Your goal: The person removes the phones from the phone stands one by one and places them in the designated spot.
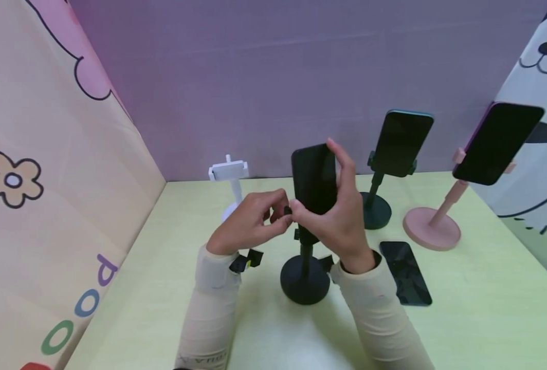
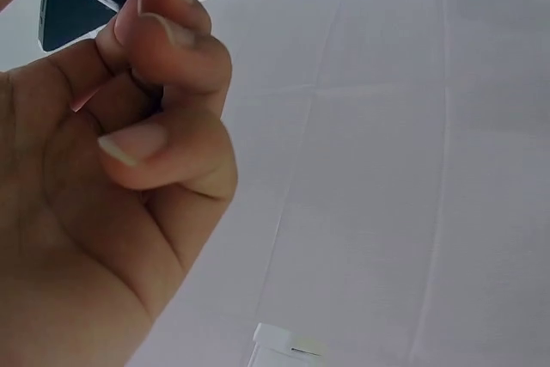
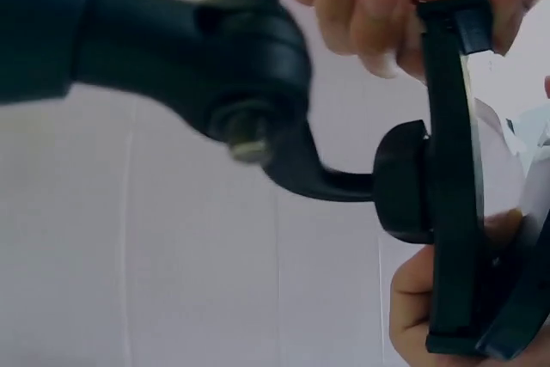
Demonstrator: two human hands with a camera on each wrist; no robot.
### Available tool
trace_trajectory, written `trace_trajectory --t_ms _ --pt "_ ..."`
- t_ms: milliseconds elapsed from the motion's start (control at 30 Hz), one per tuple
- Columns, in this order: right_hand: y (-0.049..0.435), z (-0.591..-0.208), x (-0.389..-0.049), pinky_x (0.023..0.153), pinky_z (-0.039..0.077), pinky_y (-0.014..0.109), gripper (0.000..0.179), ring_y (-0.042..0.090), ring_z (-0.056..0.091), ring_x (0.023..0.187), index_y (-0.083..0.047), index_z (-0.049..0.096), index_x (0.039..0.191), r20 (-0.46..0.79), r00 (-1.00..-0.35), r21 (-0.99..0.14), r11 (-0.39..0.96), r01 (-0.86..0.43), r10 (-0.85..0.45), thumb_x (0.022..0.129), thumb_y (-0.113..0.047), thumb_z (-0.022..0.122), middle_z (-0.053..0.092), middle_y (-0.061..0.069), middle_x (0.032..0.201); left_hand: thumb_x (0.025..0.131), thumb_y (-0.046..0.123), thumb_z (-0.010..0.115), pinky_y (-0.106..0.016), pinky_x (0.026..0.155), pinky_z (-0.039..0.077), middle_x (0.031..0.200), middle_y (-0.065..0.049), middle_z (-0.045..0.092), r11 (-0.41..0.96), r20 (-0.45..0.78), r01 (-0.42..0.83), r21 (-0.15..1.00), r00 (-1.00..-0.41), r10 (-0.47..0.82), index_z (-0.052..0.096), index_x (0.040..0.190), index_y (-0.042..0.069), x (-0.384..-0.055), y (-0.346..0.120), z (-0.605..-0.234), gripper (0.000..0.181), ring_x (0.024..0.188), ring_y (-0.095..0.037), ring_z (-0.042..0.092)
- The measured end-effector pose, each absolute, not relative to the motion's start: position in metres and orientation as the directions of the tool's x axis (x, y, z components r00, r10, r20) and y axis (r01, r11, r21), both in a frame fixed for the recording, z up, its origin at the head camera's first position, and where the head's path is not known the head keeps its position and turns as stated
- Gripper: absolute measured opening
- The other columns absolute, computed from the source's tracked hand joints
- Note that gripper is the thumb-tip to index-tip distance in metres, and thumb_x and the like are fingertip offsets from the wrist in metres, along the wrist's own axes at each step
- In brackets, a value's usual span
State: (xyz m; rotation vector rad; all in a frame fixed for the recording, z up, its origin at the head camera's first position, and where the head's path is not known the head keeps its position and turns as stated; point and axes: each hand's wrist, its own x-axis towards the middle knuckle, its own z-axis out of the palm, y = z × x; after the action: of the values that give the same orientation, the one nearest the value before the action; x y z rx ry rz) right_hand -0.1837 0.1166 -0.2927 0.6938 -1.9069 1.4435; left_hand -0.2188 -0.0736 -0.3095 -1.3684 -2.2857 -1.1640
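Observation:
My right hand (image 1: 338, 221) grips a black phone (image 1: 314, 174), fingers along its right edge and thumb across its lower left. This phone stands tilted at the holder of a black phone stand, whose round base (image 1: 305, 280) rests on the table. At the holder's left side, my left hand (image 1: 255, 221) pinches a small black clamp end (image 1: 287, 210) between thumb and fingers. In the right wrist view the holder plate (image 3: 451, 186) is seen edge-on behind its ball joint (image 3: 253, 75), the phone (image 3: 528, 272) apart from it at an angle. Curled fingers fill the left wrist view.
A white phone stand (image 1: 229, 172) without a phone is at the back left. Back right are a dark green stand (image 1: 376, 210) and a pink stand (image 1: 432, 228), each bearing a phone. Another phone (image 1: 405, 272) lies flat beside my right forearm. Fabric walls edge the table.

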Motion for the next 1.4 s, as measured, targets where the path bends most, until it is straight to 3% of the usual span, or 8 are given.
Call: trace_trajectory --t_ms 100,267,733,1133,1400 --pt "0.1192 -0.2922 -0.1826 0.069 0.057 0.037 0.089 0.02 0.062 0.087 -0.023 0.027 0.149 0.708 -0.705 -0.687 0.182 -0.704 -0.054 0.075 -0.003 0.073 0.063 0.008 0.108 0.091 0.021 0.056 -0.025 0.048 0.033 0.068 0.009 0.048 0.261 0.548 0.819 0.511 -0.544 0.635 0.051 0.083 0.018 -0.2186 -0.0729 -0.3097 0.01 0.054 -0.007 0.039" --pt "0.1213 -0.2903 -0.1818 0.07 0.056 0.042 0.087 0.022 0.063 0.086 -0.023 0.026 0.148 0.667 -0.741 -0.732 0.114 -0.671 -0.077 0.076 -0.003 0.07 0.064 0.008 0.107 0.091 0.023 0.056 -0.025 0.047 0.032 0.066 0.008 0.046 0.293 0.535 0.807 0.512 -0.567 0.627 0.049 0.082 0.018 -0.2175 -0.0727 -0.3077 0.013 0.053 -0.008 0.039" --pt "0.1201 -0.2866 -0.1807 0.067 0.055 0.044 0.083 0.026 0.062 0.082 -0.024 0.026 0.147 0.64 -0.762 -0.76 0.065 -0.647 -0.097 0.077 -0.005 0.068 0.064 0.009 0.098 0.091 0.024 0.057 -0.026 0.049 0.036 0.067 0.007 0.048 0.353 0.499 0.772 0.528 -0.619 0.606 0.051 0.083 0.018 -0.2121 -0.0717 -0.3038 0.012 0.056 -0.009 0.043" --pt "0.1206 -0.2856 -0.1778 0.069 0.055 0.045 0.088 0.023 0.061 0.089 -0.03 0.021 0.15 0.628 -0.775 -0.765 0.121 -0.632 -0.072 0.079 -0.009 0.067 0.064 0.01 0.107 0.091 0.026 0.057 -0.026 0.049 0.036 0.066 0.009 0.047 0.389 0.495 0.771 0.505 -0.627 0.601 0.05 0.082 0.019 -0.2104 -0.0695 -0.3029 0.014 0.055 -0.009 0.043" --pt "0.1198 -0.2871 -0.1783 0.063 0.054 0.04 0.087 0.019 0.06 0.081 -0.03 0.022 0.151 0.654 -0.755 -0.735 0.192 -0.65 -0.052 0.078 -0.012 0.068 0.064 0.007 0.099 0.091 0.024 0.056 -0.026 0.049 0.036 0.064 0.009 0.046 0.371 0.484 0.761 0.532 -0.633 0.604 0.049 0.083 0.019 -0.2094 -0.0681 -0.303 0.012 0.054 -0.007 0.041"
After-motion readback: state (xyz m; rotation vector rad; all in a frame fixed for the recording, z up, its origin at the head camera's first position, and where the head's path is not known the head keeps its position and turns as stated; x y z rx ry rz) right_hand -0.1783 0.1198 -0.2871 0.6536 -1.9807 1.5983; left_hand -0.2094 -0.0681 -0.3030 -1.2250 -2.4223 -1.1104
